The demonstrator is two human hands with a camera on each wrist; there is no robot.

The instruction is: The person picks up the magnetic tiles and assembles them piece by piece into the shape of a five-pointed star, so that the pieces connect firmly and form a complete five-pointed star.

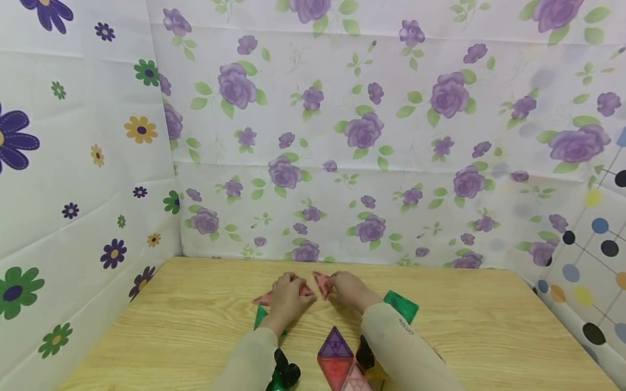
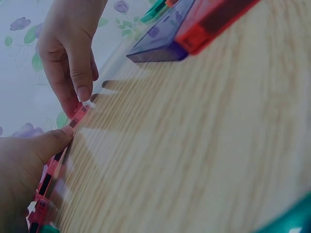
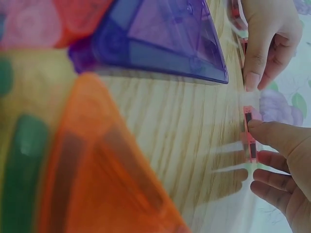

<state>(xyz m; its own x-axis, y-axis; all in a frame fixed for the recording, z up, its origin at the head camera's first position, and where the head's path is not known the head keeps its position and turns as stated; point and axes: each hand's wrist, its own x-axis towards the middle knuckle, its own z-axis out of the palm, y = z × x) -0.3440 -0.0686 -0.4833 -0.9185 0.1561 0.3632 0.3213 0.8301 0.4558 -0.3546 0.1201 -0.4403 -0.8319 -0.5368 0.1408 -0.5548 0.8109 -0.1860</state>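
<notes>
My left hand holds a pink magnetic tile with its thumb on the tile's edge. Another pink tile shows at that hand's left side, and the hand covers what lies between. Just to the right, my right hand pinches a pink triangular magnetic tile between thumb and fingers. A small gap parts the two hands' pieces in the head view. In the right wrist view, the tile stays near the tabletop under the right thumb.
Nearer the front, a purple triangle tile adjoins a red one and a pink one. Green tiles lie by the left wrist and right forearm. An orange tile shows close up. Floral cloth hangs behind the table.
</notes>
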